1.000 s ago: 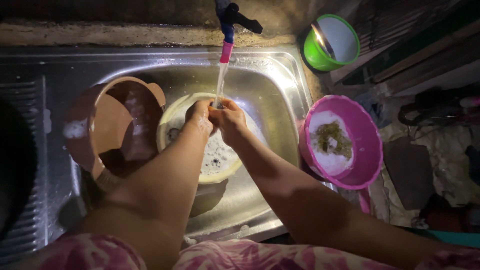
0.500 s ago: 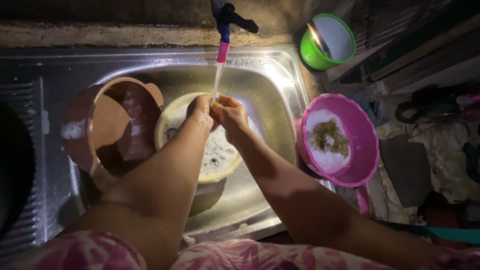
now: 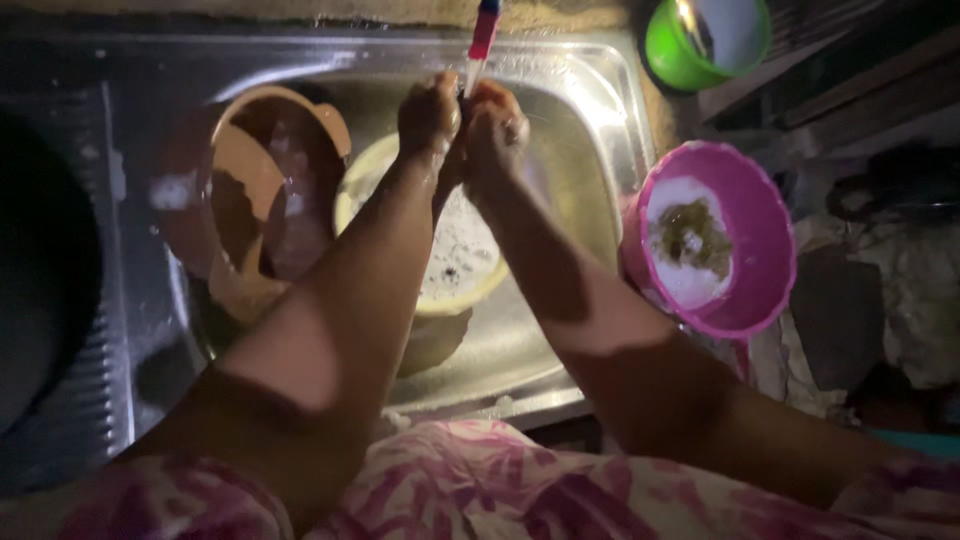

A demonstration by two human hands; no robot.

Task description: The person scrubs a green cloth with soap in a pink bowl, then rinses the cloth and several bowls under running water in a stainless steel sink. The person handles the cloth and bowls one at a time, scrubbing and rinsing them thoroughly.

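My left hand (image 3: 428, 112) and my right hand (image 3: 495, 125) are pressed together under the thin stream of water from the tap's pink and blue spout (image 3: 484, 30). Both have curled fingers and nothing is visibly held in either. Below them in the steel sink (image 3: 590, 150) sits a yellow-rimmed bowl (image 3: 470, 265) holding soapy water. My forearms cover much of that bowl.
A brown pot (image 3: 265, 195) with foam lies in the sink's left side. A pink basin (image 3: 715, 240) with foam and a green scrubber rests on the right rim. A green cup (image 3: 705, 40) stands at the back right. The ribbed draining board (image 3: 70, 330) lies left.
Both hands have risen toward the spout and stay pressed together. The view has dropped, so the tap body has left the top of the frame.
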